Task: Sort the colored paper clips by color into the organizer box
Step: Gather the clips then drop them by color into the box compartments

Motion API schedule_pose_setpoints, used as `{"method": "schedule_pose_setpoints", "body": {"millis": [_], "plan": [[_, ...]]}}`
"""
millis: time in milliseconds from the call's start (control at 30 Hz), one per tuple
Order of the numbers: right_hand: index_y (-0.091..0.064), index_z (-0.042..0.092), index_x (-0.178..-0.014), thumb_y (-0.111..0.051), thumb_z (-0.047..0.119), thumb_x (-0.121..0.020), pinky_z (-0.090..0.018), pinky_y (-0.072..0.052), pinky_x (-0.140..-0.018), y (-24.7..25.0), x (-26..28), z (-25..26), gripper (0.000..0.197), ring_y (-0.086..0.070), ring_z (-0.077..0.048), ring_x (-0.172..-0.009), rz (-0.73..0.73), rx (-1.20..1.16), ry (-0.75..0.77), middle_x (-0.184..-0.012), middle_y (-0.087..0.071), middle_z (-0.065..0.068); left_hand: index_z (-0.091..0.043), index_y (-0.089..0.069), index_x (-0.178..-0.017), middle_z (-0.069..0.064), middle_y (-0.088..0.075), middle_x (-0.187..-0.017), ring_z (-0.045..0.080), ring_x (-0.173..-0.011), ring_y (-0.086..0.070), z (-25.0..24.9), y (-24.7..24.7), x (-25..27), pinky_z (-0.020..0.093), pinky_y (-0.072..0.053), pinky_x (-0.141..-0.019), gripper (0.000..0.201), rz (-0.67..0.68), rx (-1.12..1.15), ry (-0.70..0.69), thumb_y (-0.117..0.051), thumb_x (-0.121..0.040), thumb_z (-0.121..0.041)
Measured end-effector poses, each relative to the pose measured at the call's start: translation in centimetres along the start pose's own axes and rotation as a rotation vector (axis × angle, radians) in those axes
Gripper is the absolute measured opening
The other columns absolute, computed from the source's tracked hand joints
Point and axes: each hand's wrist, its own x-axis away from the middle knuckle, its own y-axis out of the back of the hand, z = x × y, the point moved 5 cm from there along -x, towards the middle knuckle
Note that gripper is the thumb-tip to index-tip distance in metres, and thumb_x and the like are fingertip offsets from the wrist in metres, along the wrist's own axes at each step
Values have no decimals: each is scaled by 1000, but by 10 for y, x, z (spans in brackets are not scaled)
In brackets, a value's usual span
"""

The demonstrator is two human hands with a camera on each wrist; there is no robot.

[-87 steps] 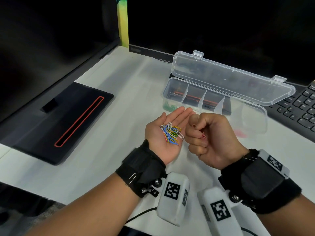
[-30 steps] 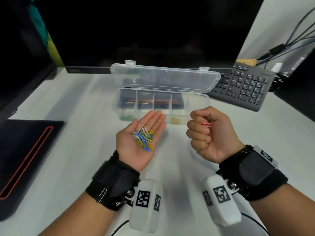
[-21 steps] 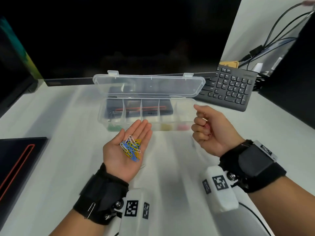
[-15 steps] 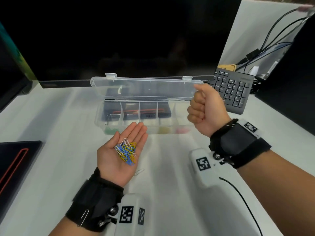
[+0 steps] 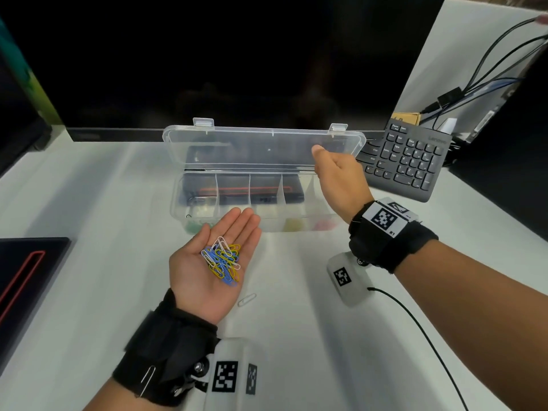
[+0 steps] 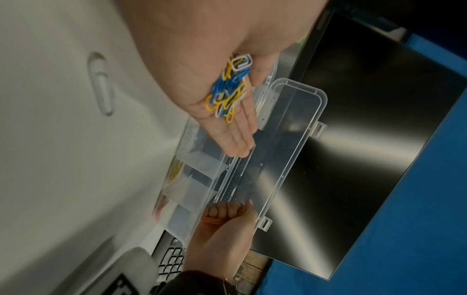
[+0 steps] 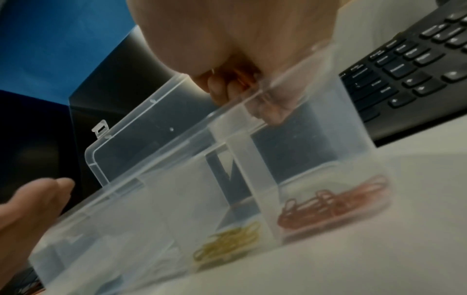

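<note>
My left hand (image 5: pixel 204 271) lies flat, palm up, in front of the clear organizer box (image 5: pixel 178 203), carrying a pile of blue, yellow and white paper clips (image 5: pixel 222 261). The same pile of clips (image 6: pixel 227 93) shows in the left wrist view. My right hand (image 5: pixel 335 176) hangs over the box's rightmost compartment, fingers curled round something reddish, a red paper clip (image 6: pixel 213 219). That compartment holds red clips (image 7: pixel 333 203). The one beside it holds yellow clips (image 7: pixel 230 241), and green clips (image 5: pixel 195 226) lie at the far left. The lid (image 5: pixel 261 149) stands open behind.
One white paper clip (image 5: pixel 246 299) lies loose on the white desk below my left hand. A black keyboard (image 5: pixel 406 164) sits right of the box, a black pad with a red outline (image 5: pixel 23 277) at the left edge, and a dark monitor behind.
My right hand has moved from beside the left palm up and forward to above the box's right end, still curled. The left hand has kept its clips and held flat.
</note>
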Motion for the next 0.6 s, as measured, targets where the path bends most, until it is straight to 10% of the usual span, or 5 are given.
{"method": "schedule_pose_setpoints", "body": {"millis": [333,467,600], "plan": [[-52,-10,-76,-32,54,-96,-36,-49,-71,10,0,-10,70,-53,-27,-67,73,172,-54,-77,-61,-26,3,-74,-96,20,-67,-118,31,-104,-68,1,0,-1,42,-54,-88,50,10,-10,-1,-32,-99,-23],[-58,-11,-86,-33,48,-98,-28,-46,-68,13,4,-8,66,-65,-32,-82,85,168,-51,-87,-71,-20,3,-74,-96,20,-67,-118,31,-104,-68,0,1,-1,42,-54,-88,50,14,-14,-5,-32,-99,-24],[-56,-4,-81,-41,44,-99,-21,-36,-54,16,18,6,53,-48,-19,-60,-9,212,82,-66,-54,-9,4,-73,-98,20,-66,-118,31,-104,-68,-2,0,-1,43,-54,-87,49,13,-13,-14,-33,-99,-23]]}}
